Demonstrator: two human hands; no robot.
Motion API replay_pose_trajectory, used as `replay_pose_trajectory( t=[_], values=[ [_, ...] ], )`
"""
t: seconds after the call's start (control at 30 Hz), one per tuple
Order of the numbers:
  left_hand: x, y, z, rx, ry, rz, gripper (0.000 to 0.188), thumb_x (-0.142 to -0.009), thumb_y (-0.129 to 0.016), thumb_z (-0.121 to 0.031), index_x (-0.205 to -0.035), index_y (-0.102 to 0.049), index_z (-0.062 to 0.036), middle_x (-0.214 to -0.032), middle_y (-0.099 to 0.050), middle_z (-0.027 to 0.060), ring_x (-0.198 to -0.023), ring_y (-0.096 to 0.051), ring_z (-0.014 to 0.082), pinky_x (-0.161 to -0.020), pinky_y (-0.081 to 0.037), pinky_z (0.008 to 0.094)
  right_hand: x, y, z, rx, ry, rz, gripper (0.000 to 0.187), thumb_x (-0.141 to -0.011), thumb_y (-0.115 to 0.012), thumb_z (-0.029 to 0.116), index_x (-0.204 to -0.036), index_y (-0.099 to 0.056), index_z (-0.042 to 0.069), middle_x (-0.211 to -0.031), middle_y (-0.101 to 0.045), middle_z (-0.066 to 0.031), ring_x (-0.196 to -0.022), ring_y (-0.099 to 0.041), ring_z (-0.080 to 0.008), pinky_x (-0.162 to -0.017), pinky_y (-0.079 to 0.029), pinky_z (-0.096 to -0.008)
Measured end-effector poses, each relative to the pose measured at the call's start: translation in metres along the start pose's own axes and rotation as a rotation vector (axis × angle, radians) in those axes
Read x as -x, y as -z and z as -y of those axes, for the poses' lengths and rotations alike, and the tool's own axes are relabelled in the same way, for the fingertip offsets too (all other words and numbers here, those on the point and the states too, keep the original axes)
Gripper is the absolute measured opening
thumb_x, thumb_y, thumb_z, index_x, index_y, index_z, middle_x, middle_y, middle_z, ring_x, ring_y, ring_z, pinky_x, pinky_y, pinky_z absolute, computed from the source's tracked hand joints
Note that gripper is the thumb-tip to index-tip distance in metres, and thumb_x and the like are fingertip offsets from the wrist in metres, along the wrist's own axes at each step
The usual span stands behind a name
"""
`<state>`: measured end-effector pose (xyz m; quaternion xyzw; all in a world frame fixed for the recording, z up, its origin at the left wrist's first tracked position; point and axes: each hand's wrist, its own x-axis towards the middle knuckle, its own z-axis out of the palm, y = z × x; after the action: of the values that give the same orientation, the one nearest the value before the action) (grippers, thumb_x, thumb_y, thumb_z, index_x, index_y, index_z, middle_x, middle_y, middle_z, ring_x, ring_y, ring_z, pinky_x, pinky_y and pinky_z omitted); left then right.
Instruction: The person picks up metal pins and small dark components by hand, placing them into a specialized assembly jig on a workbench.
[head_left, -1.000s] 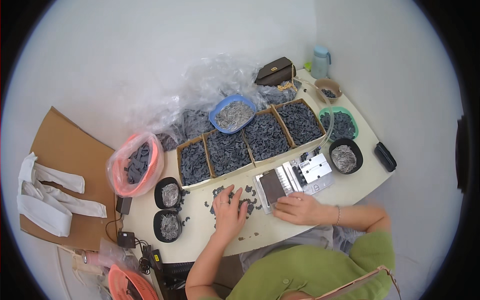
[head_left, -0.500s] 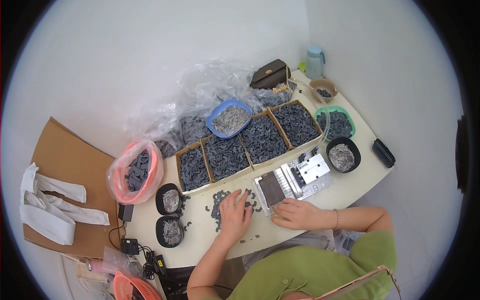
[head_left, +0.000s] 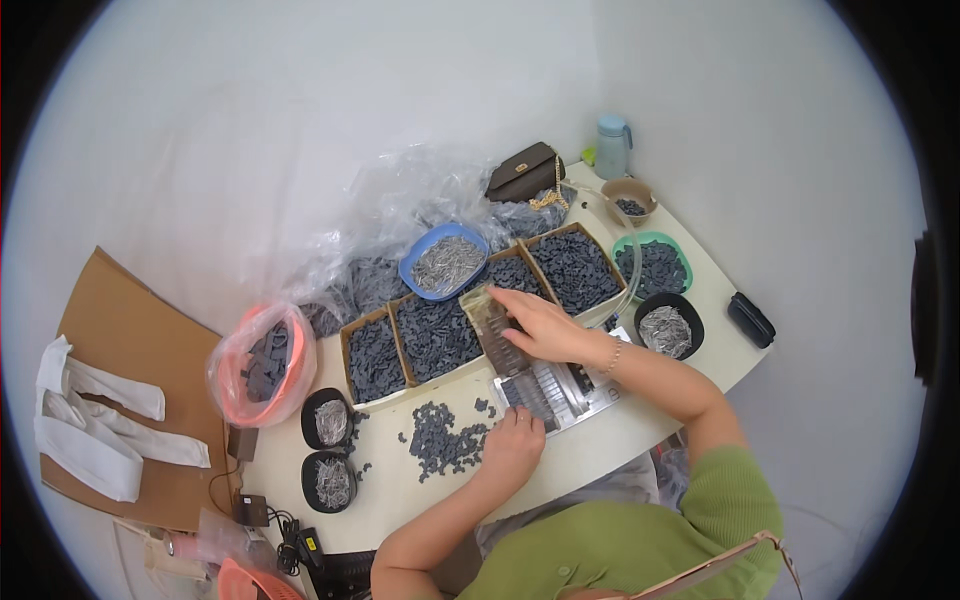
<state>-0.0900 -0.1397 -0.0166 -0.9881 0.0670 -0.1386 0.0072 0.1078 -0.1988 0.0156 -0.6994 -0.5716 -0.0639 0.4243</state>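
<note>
A metal jig [head_left: 585, 400] with a slotted bed lies on the table in front of me. My right hand [head_left: 540, 325] is closed on a dark flat plate with a yellowish rim [head_left: 490, 325], tilted up above the jig's far left side and partly covering the cardboard boxes. My left hand [head_left: 514, 447] has its fingers curled against the jig's near left corner; its fingertips are partly hidden. Just left of that hand lies a loose heap of small dark grey parts [head_left: 435, 438].
Cardboard boxes of grey parts [head_left: 432, 335] line the back, with a blue tray of metal pins [head_left: 447, 262] on them. Black bowls of pins [head_left: 328, 418] stand left, another black bowl [head_left: 668, 330] right. A clear hose [head_left: 637, 265] runs behind the jig. A pink basket [head_left: 265, 365] is far left.
My right hand has raised the dark plate off the jig, moving away from me. My left hand has left the loose parts and shifted right to the jig's near corner.
</note>
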Motion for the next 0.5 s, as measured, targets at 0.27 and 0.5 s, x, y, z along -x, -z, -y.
replay_pose_trajectory(
  t=[0.27,0.5],
  values=[
    [-0.022,0.032,0.055,0.400,0.150,-0.214,0.008,-0.075,-0.063,-0.005,-0.082,-0.058,-0.0042,-0.077,-0.060,0.0127,-0.076,-0.062,0.0306,-0.064,-0.050,0.0392,0.013,0.089,-0.082,0.498,-0.325,0.096,0.011,-0.083,-0.058,0.010,-0.090,-0.066,0.008,-0.090,-0.066,-0.0103,-0.082,-0.064,-0.0313,-0.072,-0.051,-0.0418],
    [0.008,0.102,0.215,0.278,0.717,-0.779,0.009,-0.088,-0.056,-0.004,-0.091,-0.056,0.0041,-0.079,-0.058,0.0131,-0.069,-0.054,0.0239,-0.065,-0.044,0.0328,0.020,0.079,-0.090,0.752,-0.247,0.311,0.008,-0.074,-0.066,0.009,-0.081,-0.066,0.005,-0.085,-0.064,-0.0116,-0.085,-0.064,-0.0302,-0.075,-0.052,-0.0410]
  ],
)
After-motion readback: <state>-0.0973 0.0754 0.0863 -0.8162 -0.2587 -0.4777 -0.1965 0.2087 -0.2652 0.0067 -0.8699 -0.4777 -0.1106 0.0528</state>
